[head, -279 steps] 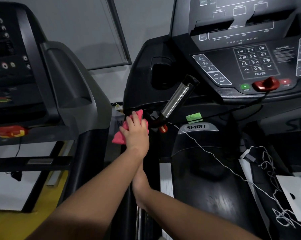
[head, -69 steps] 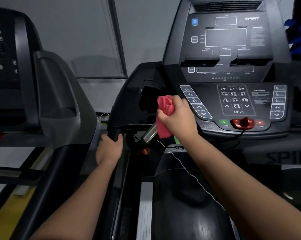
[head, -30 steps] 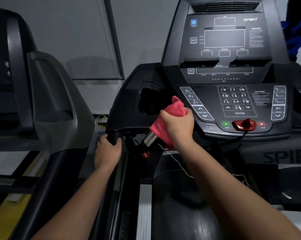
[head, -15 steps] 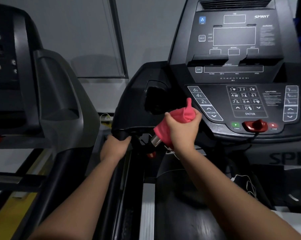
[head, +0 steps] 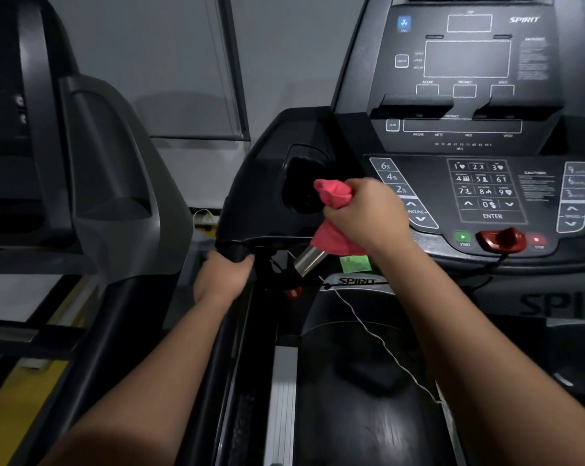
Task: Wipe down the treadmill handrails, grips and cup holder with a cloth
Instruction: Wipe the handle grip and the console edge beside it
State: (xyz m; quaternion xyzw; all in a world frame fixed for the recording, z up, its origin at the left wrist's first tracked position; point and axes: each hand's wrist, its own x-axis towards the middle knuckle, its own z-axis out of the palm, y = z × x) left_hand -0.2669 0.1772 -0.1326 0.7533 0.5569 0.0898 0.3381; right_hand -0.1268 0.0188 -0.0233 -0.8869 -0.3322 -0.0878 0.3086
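On the steel grip, just below the cup holder: the pink cloth is wrapped round the grip's upper part. R hand is fisted tight over it, fingers curled round cloth and tube together. Cloth bunches out above the fist and hangs below it. Bare steel shows under the cloth, and the tube tilts down-left to its black base. L hand is further left and lower, fingers clamped round the black handrail end, both forearms reaching in from the bottom. Cup holder is a dark pocket in the black housing, with the cloth's top tuft right in front of it. Right of the fist is the console, with keypad, green START btn and red key. A green sticker sits under the wrist. A thin white cord trails down over the belt. A 2nd treadmill stands to the left.
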